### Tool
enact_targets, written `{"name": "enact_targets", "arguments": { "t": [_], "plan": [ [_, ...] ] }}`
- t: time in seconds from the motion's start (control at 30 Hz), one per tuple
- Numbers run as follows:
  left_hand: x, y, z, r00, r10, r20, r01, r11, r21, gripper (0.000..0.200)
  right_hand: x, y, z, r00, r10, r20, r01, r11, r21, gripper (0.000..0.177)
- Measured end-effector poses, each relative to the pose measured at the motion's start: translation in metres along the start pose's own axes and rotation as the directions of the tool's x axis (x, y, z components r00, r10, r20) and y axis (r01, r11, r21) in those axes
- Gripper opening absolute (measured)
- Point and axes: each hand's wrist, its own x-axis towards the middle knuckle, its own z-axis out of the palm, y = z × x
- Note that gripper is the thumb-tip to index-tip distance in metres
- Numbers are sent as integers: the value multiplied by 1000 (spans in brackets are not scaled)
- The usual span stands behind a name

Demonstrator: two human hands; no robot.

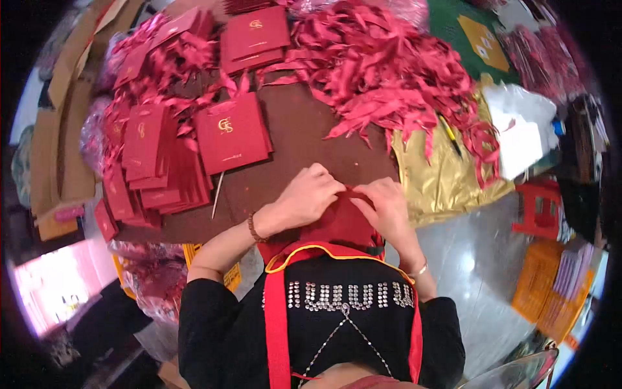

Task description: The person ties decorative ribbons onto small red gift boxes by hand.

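Observation:
My left hand [313,194] and my right hand [387,206] meet at the table's front edge, fingers closed in a pinch. Between their fingertips runs a short red strip [348,191] that looks like ribbon; the fingers hide most of it. Dark red material, partly my apron [343,223], lies just below the hands. Left of them stands a stack of small red paper bags [231,133] with gold print. A thin pale stick-like tool [218,194] lies beside that stack.
More red bags [148,146] are piled at the left, others [256,35] at the back. A heap of red ribbons [382,58] covers the back right. A gold sheet [434,175] with a yellow pen [449,133] hangs over the right edge. A red stool [539,209] stands right.

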Motion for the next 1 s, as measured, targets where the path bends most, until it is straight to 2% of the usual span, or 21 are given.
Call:
{"name": "enact_targets", "arguments": {
  "t": [0.07,0.2,0.33,0.4,0.47,0.53,0.6,0.63,0.67,0.73,0.8,0.83,0.87,0.93,0.97,1.0],
  "plan": [
    [11,-7,0,999,-51,16,51,998,-28,15,-2,6,7,998,54,-22,-54,999,-2,17],
    [45,-32,0,985,-106,-134,107,994,3,12,-5,11,16,997,58,-59,-50,992,119,17],
    [77,-29,2,965,-77,-252,125,976,181,12,-4,6,13,996,58,-69,-47,988,150,17],
    [80,-36,10,970,-46,-241,106,965,242,15,-4,7,16,995,49,-87,-39,992,122,18],
    [82,-39,18,978,-94,-187,149,940,308,21,-4,8,18,994,48,-103,-36,993,115,19],
    [85,-38,25,979,-31,-200,98,939,331,25,-7,9,21,991,58,-117,-46,994,98,19],
    [88,-49,34,997,20,-76,22,864,504,27,-6,11,25,992,39,-122,-33,998,57,18],
    [94,-57,36,991,30,-130,45,843,535,27,-5,10,22,996,48,-79,-43,997,66,19],
    [97,-63,34,990,-38,-134,109,807,580,26,-5,10,21,994,58,-88,-53,997,56,19],
    [101,-74,26,981,4,-194,120,777,619,23,-6,12,20,997,53,-59,-48,996,78,19],
    [100,-81,15,980,111,-164,26,748,663,22,-8,14,19,996,65,-69,-59,995,81,18],
    [100,-80,10,971,173,-166,-23,756,655,18,-9,15,20,994,76,-76,-69,994,87,18],
    [98,-76,5,972,171,-160,-24,753,658,18,-9,16,20,993,84,-81,-76,992,97,18],
    [93,-70,-6,969,8,-249,76,942,326,15,-10,19,22,993,82,-84,-71,990,118,18],
    [92,-70,-9,960,91,-264,22,918,396,9,-10,19,24,992,93,-89,-83,990,115,18],
    [89,-63,-21,961,83,-264,31,915,403,9,-9,20,25,990,105,-94,-94,989,111,18]
  ]
}}
